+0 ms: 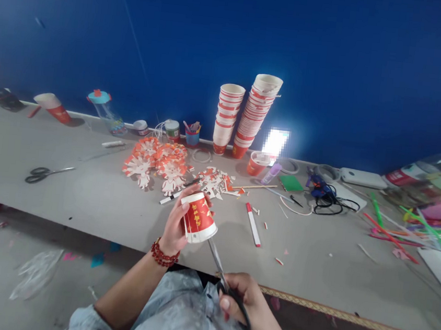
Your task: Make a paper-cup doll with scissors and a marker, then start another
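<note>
My left hand [176, 228], with a beaded bracelet at the wrist, is wrapped round a red and white paper cup [200, 216]. The cup is tilted above the table's front edge. In my right hand [244, 296] are black-handled scissors [216, 256], their blades pointing up to the cup's lower rim. Whether the blades touch the rim I cannot tell. Behind the cup lie paper scraps [214, 181] and a pile of red and white paper figure cut-outs [172, 173]. A black and white marker [170, 197] lies just behind my left hand.
Two tall stacks of paper cups [229, 114] stand by the blue wall. A red-capped marker [253, 225] lies right of centre. Another pair of scissors [44, 173] rests at left. Cables [329, 197], a bright phone screen [276, 143] and colourful strips [430, 229] are on the right.
</note>
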Available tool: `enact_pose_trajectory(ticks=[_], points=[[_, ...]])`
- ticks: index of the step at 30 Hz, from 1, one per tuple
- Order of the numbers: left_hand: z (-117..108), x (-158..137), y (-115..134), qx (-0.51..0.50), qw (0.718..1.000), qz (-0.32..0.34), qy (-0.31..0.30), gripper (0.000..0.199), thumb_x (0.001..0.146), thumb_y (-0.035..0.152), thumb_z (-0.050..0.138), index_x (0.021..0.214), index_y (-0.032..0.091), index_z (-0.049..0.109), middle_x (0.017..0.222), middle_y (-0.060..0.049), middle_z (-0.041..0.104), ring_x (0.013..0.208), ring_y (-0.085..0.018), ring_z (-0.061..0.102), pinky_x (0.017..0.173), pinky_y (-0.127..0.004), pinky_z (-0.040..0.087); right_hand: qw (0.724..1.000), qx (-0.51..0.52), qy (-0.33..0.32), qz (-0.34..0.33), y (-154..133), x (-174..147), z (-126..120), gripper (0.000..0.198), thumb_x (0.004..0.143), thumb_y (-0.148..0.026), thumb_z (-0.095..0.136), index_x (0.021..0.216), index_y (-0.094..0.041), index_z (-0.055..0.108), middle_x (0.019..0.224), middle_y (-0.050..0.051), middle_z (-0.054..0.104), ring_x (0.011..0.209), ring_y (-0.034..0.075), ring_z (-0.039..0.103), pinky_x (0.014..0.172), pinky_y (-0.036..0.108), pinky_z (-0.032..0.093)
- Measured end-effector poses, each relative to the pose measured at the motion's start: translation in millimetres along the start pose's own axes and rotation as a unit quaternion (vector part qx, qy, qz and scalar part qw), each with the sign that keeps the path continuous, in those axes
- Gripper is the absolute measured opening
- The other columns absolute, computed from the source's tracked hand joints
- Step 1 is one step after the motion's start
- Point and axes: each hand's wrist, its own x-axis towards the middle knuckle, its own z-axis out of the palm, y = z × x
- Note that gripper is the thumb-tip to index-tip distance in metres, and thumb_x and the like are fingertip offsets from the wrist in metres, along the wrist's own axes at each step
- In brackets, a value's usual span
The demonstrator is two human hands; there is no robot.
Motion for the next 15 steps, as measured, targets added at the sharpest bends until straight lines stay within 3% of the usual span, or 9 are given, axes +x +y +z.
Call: enact_pose_trajectory(ticks=[7,15], points=[[9,-4,-7,-0.004,1.000,0.013,-0.015,0.047,0.080,0.041,0.063,0.123,0.023,0.054,0.109,-0.010,0.062,0.096,-0.024,0.061,0.086,-0.042,0.054,1.000,0.020,0.009,-0.019,-13,9,6,0.062,0.071,-0.077,0.058,0.061,-0.015,0.053,0.051,0.000,0.051,0.046,0.011,0.046,0.047,0.022,0.030],[9,-6,-10,-0.017,0.999,0.017,-0.028,0.043,0.081,0.037,0.062,0.121,0.023,0.056,0.108,-0.009,0.061,0.096,-0.025,0.060,0.087,-0.043,0.054,0.999,0.030,0.012,-0.019,-8,10,6,0.061,0.072,-0.076,0.059,0.065,-0.015,0.058,0.052,-0.001,0.053,0.048,0.012,0.049,0.049,0.022,0.033]])
